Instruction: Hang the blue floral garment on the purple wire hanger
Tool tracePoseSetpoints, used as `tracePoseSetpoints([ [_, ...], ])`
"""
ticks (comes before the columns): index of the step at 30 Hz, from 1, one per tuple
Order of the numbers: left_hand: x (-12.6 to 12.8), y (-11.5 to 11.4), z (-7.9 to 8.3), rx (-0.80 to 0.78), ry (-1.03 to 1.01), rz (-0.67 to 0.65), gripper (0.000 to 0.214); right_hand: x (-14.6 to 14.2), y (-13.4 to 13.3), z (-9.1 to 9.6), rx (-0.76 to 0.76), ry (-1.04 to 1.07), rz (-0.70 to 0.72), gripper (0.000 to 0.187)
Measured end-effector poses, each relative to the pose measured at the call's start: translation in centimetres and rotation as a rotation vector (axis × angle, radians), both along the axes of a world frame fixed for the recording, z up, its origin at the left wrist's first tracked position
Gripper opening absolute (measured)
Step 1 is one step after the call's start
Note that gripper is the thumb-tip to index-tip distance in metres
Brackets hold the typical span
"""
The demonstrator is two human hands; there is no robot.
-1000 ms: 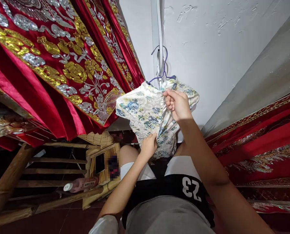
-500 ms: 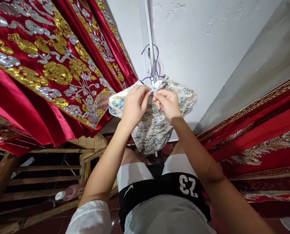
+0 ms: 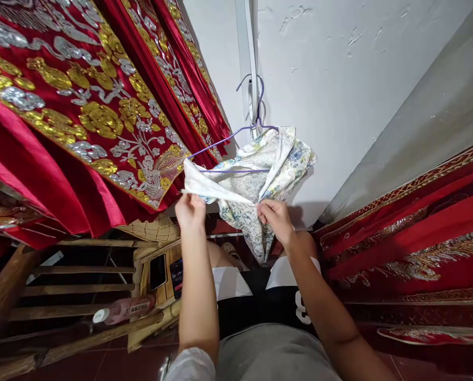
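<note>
A white shirt with blue and yellow floral print (image 3: 297, 164) hangs from a purple wire hanger (image 3: 262, 89) in front of the wall. Its front is spread apart, so the pale inside and the hanger's crossbar show. At the left side, my left hand (image 3: 191, 214) is closed on the shirt's edge, just under the hanger's left end. Lower and near the middle, my right hand (image 3: 276, 218) pinches a front edge of the fabric. The shirt's left shoulder is off the hanger's arm, while the right shoulder still covers the other end.
Red cloth with gold and silver sequins (image 3: 101, 119) hangs at left, and more red embroidered fabric (image 3: 419, 233) at right. Below left is a bamboo seat (image 3: 77, 290) with a pink bottle (image 3: 127, 310) and two phones, one a dark phone (image 3: 157, 271). A white strip (image 3: 244, 42) runs down the wall.
My hands have moved apart and down from the collar, the left one farther left. The shirt front has opened, baring the hanger's left arm and crossbar.
</note>
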State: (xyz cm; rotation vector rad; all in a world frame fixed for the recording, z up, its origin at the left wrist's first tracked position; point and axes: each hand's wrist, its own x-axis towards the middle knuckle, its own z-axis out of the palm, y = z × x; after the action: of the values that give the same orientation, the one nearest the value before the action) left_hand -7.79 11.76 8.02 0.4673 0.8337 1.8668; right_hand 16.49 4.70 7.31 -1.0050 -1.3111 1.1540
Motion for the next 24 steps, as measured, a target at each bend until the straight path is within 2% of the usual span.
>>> tracePoseSetpoints([
  [2,2.4,-1.5,-2.5,-0.097,-0.087,0.037,0.033,-0.4,-1.0,-0.7,-0.04,0.059,-0.021,0.032],
  [4,4.8,-3.2,-4.9,-0.164,-0.097,0.059,0.022,-0.2,-2.1,-1.7,-0.092,0.087,-0.05,0.032],
  [6,6.7,-4.9,-6.8,-0.129,-0.038,0.054,0.007,0.5,-3.2,-2.6,-0.142,0.084,-0.076,0.033],
  [8,8.0,-6.6,-7.7,-0.075,0.026,-0.008,0.014,1.8,-3.9,-3.5,-0.177,0.065,-0.08,0.034],
  [10,8.9,-7.9,-7.4,-0.031,0.073,-0.125,0.024,3.2,-4.0,-4.1,-0.219,-0.001,-0.046,0.034],
  [12,9.9,-9.1,-6.2,0.02,0.131,-0.243,0.031,4.4,-3.7,-4.6,-0.275,-0.104,-0.024,0.034],
  [14,11.0,-10.1,-4.7,0.074,0.214,-0.337,0.034,5.0,-3.1,-4.8,-0.296,-0.174,-0.071,0.038],
  [17,13.1,-11.7,-2.9,0.16,0.423,-0.479,0.034,4.9,-2.7,-4.8,-0.245,-0.111,-0.131,0.048],
  [19,14.1,-12.7,-2.1,0.222,0.595,-0.551,0.031,4.4,-2.8,-4.5,-0.275,0.014,-0.05,0.055],
  [21,14.5,-13.3,-1.6,0.289,0.772,-0.564,0.028,3.8,-3.1,-4.0,-0.341,0.133,0.036,0.063],
  [24,13.6,-13.2,-1.1,0.34,0.96,-0.458,0.024,3.5,-3.5,-2.7,-0.409,0.194,0.142,0.069],
])
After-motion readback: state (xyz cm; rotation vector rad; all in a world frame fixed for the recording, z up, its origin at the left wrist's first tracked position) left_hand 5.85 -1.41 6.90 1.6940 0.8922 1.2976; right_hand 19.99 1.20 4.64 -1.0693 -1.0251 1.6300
